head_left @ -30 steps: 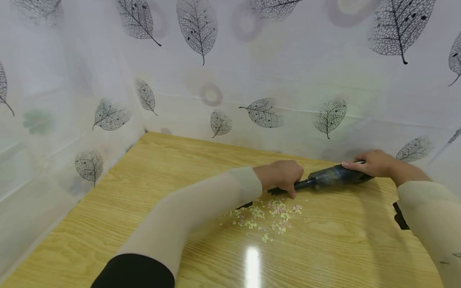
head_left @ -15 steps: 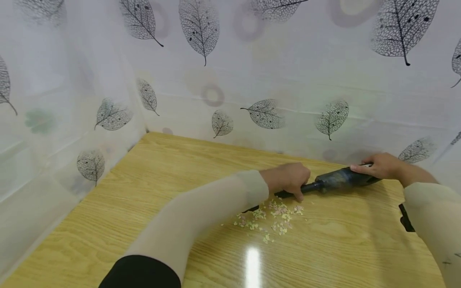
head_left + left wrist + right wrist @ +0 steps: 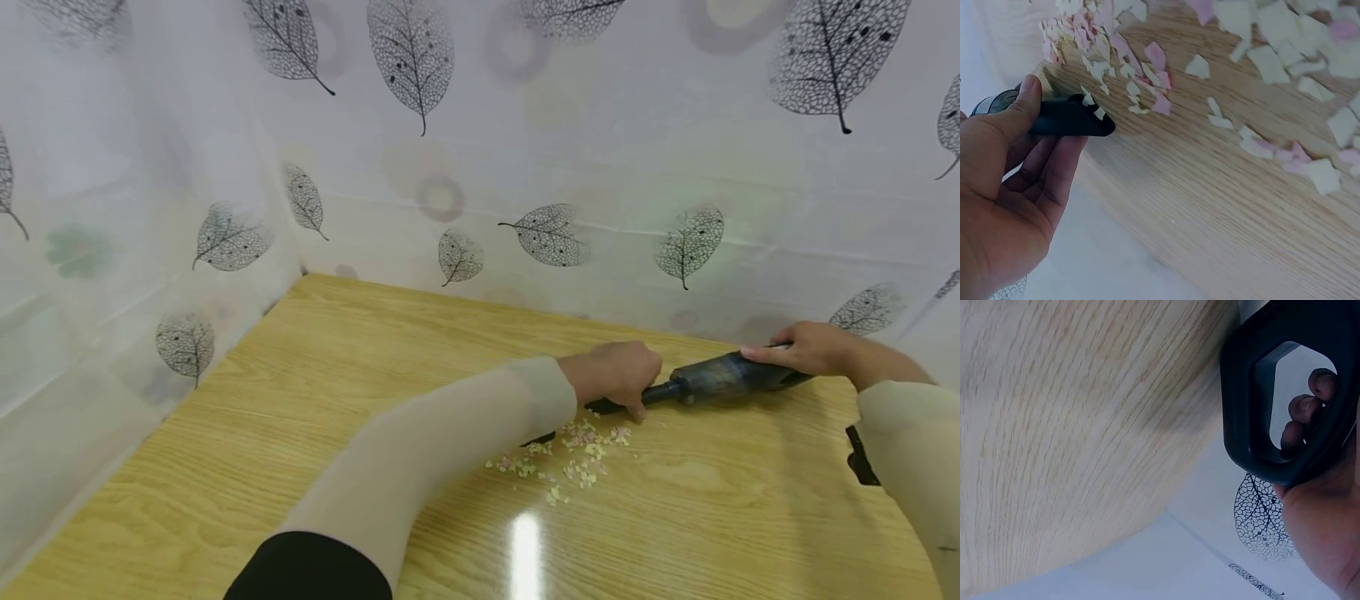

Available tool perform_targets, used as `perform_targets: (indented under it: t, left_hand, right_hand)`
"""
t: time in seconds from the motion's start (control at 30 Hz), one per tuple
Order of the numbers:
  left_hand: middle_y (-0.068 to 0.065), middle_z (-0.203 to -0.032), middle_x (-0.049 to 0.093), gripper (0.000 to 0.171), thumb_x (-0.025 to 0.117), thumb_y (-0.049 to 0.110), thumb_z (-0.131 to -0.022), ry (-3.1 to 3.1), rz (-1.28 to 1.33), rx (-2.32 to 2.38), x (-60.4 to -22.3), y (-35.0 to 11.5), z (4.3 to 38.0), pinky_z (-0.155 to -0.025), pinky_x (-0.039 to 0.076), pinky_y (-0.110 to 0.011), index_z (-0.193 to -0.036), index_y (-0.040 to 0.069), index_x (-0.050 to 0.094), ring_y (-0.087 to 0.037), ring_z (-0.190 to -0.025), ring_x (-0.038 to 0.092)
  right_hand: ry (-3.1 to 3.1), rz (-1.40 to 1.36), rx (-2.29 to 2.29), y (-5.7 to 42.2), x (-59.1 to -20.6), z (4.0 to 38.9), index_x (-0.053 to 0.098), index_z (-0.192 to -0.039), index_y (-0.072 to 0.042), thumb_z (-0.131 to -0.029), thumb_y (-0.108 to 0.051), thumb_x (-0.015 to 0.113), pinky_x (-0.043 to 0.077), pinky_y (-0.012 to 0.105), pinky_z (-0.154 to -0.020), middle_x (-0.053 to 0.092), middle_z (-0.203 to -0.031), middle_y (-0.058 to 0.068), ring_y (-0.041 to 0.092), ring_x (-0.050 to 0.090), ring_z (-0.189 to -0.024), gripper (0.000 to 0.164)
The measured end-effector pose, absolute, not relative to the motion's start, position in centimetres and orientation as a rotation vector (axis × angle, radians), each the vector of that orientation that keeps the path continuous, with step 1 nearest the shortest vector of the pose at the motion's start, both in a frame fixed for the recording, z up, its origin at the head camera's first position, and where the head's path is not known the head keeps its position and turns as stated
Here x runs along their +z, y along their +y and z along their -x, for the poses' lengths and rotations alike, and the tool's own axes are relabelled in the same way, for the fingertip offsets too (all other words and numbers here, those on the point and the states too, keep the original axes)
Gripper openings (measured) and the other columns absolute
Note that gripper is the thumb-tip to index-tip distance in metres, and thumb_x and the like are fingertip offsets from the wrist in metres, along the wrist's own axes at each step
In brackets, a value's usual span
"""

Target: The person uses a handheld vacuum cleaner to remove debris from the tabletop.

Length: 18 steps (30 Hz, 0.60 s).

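A dark handheld vacuum cleaner (image 3: pixel 716 377) lies slantwise low over the back right of the table, its narrow nozzle (image 3: pixel 1072 119) pointing left. My right hand (image 3: pixel 817 348) grips its loop handle (image 3: pixel 1241 406); in the right wrist view the fingertips curl through the loop. With thumb and fingers, my left hand (image 3: pixel 618 373) pinches the nozzle near its tip. Small pink and pale yellow paper scraps (image 3: pixel 585 454) are scattered just in front of the nozzle. In the left wrist view a couple of scraps overlap the slanted nozzle mouth.
The wood-grain table (image 3: pixel 360 333) meets a leaf-patterned curtain (image 3: pixel 465 167) along its back and left edges. A small black object (image 3: pixel 861 457) shows beside the right forearm. More paper scraps (image 3: pixel 1285 44) spread across the upper right of the left wrist view.
Both hands and the vacuum cleaner have shifted to the right along the back of the scraps. The grips look the same.
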<state>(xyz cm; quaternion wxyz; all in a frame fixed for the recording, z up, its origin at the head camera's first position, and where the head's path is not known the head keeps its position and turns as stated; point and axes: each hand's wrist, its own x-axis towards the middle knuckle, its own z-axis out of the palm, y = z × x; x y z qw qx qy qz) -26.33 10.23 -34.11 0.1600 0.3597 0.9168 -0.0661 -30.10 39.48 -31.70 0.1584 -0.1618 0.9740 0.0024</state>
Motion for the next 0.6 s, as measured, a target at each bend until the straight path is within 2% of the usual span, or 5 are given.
perform_targets:
  t: [0.6]
  left_hand:
    - [0.012,-0.089,0.063,0.033,0.072,0.053,-0.085,2.639,-1.007,-0.21,-34.3,12.3,25.1,-0.072,0.051,-0.018,-0.101,0.026,0.064,-0.003,-0.08,0.062]
  right_hand:
    - [2.774,0.408,0.01,41.5,-31.7,29.2,0.057,-0.122,0.021,-0.102,-0.057,0.044,0.053,0.057,-0.077,0.056,-0.119,0.046,0.061,0.055,-0.107,0.082]
